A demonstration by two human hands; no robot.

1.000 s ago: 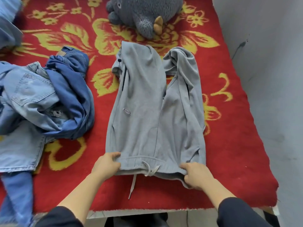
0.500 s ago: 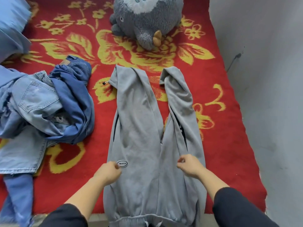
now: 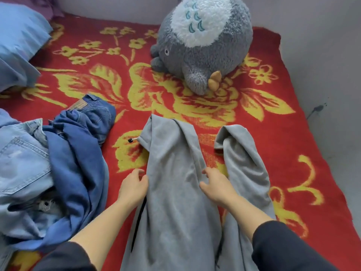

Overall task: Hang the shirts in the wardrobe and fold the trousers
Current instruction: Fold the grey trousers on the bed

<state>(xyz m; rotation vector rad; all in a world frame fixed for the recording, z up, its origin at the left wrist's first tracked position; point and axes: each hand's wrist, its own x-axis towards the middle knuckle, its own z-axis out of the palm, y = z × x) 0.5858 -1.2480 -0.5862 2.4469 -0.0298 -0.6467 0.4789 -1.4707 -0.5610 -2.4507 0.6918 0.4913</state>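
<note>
Trousers (image 3: 175, 202) lie on the bed (image 3: 293, 145); your left hand (image 3: 133, 187) and right hand (image 3: 216, 187) pinch one leg's edges, fingers curled.

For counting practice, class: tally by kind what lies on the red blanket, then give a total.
Grey trousers: 1
Plush toy: 1
Blue pillow: 1
Heap of blue denim clothes: 1 (its separate pieces cannot be told apart)
Total: 4
</note>
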